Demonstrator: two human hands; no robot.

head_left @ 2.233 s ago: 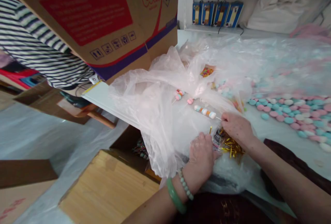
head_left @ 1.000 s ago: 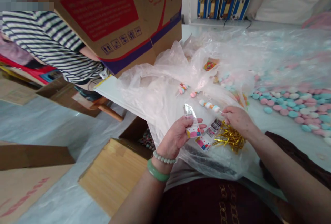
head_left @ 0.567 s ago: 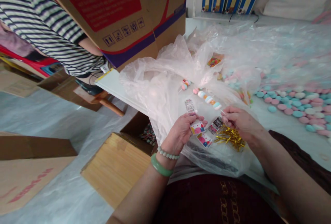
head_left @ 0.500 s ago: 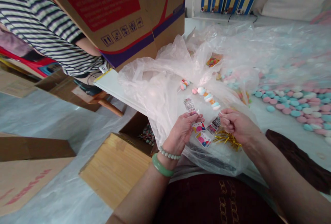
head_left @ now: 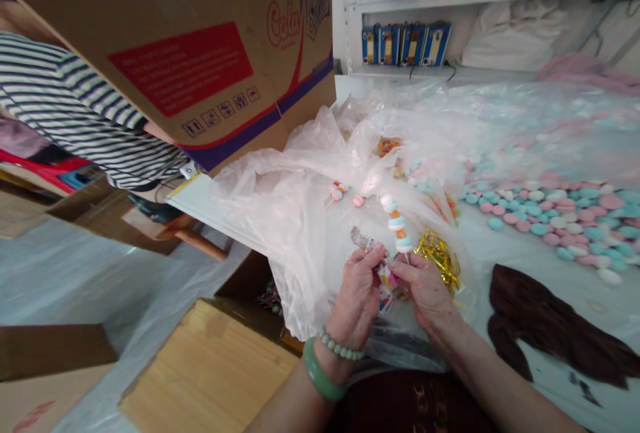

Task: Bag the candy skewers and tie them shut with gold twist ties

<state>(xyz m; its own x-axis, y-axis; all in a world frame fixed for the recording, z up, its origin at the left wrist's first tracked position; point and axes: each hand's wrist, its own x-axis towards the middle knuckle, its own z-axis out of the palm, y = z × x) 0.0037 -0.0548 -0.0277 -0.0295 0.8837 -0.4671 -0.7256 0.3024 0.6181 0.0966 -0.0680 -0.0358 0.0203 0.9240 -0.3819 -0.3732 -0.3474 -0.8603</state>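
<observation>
Above the tabletop: candy skewer [head_left: 397, 225], upright
Right hand [head_left: 424, 286]: fingers pinched on its stick
Left hand [head_left: 357, 286]: fingers closed on a clear printed bag [head_left: 364, 239]
Beside right hand: gold ties [head_left: 439, 258]

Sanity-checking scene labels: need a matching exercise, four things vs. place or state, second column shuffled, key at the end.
Things
1. Candy skewer
2. Printed clear wrapper
3. Gold strips
4. Blue packs

Place or state
A. In a row on the shelf
B. In the grip of the left hand
C. In a loose, shiny heap
D. Candy end up, stick in the grip of the right hand

Pairs: 1-D, 2-B, 3-C, 4-A
</observation>
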